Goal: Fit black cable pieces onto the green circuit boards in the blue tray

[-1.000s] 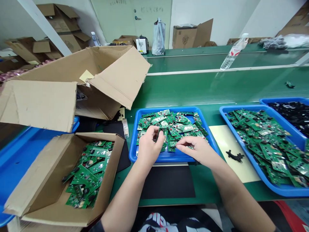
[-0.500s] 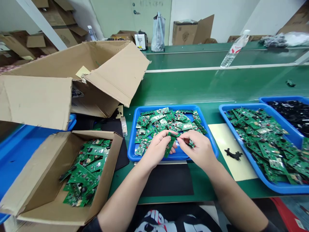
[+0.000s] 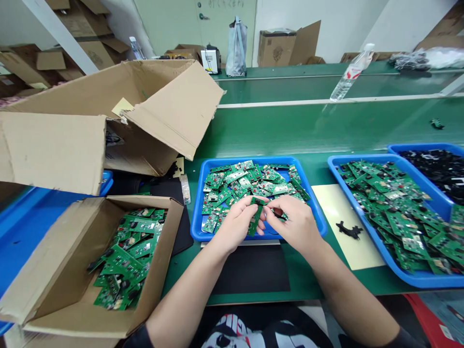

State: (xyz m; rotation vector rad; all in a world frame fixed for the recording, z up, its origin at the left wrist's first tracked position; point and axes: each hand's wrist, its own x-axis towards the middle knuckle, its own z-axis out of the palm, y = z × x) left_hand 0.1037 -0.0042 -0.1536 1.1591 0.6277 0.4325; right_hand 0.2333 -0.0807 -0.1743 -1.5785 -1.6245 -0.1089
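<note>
Above the near part of the middle blue tray (image 3: 196, 217), my left hand (image 3: 237, 220) is closed on a green circuit board (image 3: 255, 221), held upright between thumb and fingers. My right hand (image 3: 293, 220) is beside it, its thumb and forefinger pinched at the board's right upper edge; whatever small piece sits between those fingertips is too small to make out. Beneath and behind both hands, many loose green boards (image 3: 237, 176) with red and black parts fill the tray.
An open carton (image 3: 174, 217) of boards stands at left, below a larger carton (image 3: 181, 106). At right are another blue tray (image 3: 335, 162) of boards, a black part (image 3: 349, 230) on yellow paper (image 3: 328, 198), and a tray of black pieces (image 3: 440, 169). A bottle (image 3: 351, 72) stands behind.
My right hand has shifted slightly left, its fingertips now closer to the board. My left hand still holds the board in nearly the same place.
</note>
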